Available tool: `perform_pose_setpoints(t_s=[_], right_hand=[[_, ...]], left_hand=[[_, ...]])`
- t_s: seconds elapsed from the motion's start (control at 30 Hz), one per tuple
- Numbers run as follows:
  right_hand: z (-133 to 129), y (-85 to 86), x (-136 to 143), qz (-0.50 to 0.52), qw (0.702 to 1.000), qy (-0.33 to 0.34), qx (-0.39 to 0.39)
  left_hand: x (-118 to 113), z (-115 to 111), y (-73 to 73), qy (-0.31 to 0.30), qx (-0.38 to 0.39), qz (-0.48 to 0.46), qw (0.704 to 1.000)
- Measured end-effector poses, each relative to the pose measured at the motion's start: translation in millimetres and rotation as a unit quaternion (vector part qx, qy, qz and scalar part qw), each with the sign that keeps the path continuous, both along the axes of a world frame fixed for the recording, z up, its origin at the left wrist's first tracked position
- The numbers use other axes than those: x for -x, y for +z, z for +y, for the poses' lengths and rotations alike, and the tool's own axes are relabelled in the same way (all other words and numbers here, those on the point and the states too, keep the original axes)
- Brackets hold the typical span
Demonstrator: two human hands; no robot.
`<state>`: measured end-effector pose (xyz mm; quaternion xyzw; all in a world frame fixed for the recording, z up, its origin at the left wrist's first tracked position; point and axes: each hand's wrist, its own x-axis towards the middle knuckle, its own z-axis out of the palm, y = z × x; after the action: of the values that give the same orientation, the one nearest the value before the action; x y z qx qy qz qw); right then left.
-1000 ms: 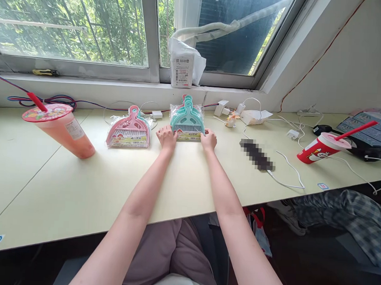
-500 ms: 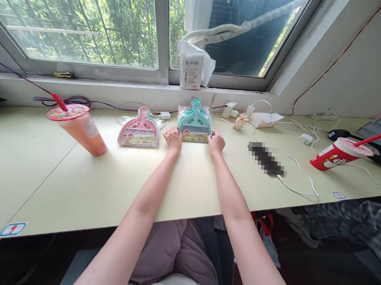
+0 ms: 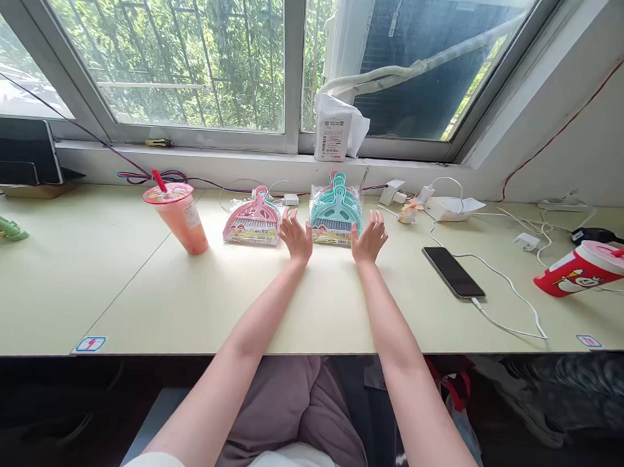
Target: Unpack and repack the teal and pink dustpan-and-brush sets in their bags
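Note:
Against the back of the pale table lies a wrapped teal dustpan-and-brush pack (image 3: pixel 337 210), with a bit of pink showing behind its handle. My left hand (image 3: pixel 296 237) is beside its lower left corner, fingers apart and holding nothing. On the other side, my right hand (image 3: pixel 369 240) is near the lower right corner, its fingers also spread and nothing in them. A pink wrapped dustpan pack (image 3: pixel 253 221) lies just left of my left hand, with teal edges showing behind the pink.
Left stands a pink drink cup (image 3: pixel 181 220); right lies a phone (image 3: pixel 453 272) on a white cable. Farther right is a red cup (image 3: pixel 576 275). Plugs and a white paper tray (image 3: pixel 454 208) sit at the back. A dark screen (image 3: pixel 21 150) stands far left.
Both hands have let go of the teal pack's sides and opened, drawing slightly away from it. The view has turned left, bringing the dark screen and a green item into sight.

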<state>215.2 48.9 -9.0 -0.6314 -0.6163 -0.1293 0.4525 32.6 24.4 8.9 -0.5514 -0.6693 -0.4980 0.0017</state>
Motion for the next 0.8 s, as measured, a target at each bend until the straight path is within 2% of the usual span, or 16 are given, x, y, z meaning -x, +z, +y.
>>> perform_pose_setpoints(t_s=[0.1,0.13,0.2,0.23,0.3,0.37,0.43,0.63,0.7,0.8], right_hand=[[-31.3,7.4,27.4,-0.148,0.980,0.130,-0.033],[-43.9,8.7,40.8,-0.200,0.962,0.185,-0.032],[-69.2,9.9,71.0,-0.290,0.913,0.287,-0.026],[-80.5,9.9,85.9,-0.325,0.887,0.327,-0.019],[-97.3,9.5,110.7,-0.356,0.859,0.368,0.000],[-104.1,8.8,123.5,-0.352,0.858,0.373,0.022],[-101.3,7.3,122.8,-0.328,0.872,0.359,0.050],[-73.3,-2.8,86.4,-0.237,0.921,0.275,0.140],[-65.0,-6.7,78.4,-0.221,0.925,0.257,0.173],[-52.1,-11.2,72.5,-0.207,0.920,0.267,0.201]], left_hand=[[41.2,-4.8,2.6,0.098,0.000,0.002,0.995],[61.5,-4.7,2.6,0.146,0.006,-0.003,0.989],[107.3,-4.2,1.1,0.189,0.022,-0.018,0.982],[130.0,-4.5,-0.3,0.201,0.052,-0.023,0.978],[168.7,-6.6,-3.4,0.175,0.139,-0.039,0.974],[193.0,-9.9,-5.1,0.150,0.166,-0.036,0.974],[202.7,-12.5,-4.4,0.145,0.158,-0.031,0.976],[200.5,-12.0,2.4,0.137,0.148,-0.067,0.977],[202.9,-11.3,2.9,0.140,0.150,-0.074,0.976],[208.9,-11.6,2.7,0.134,0.170,-0.092,0.972]])
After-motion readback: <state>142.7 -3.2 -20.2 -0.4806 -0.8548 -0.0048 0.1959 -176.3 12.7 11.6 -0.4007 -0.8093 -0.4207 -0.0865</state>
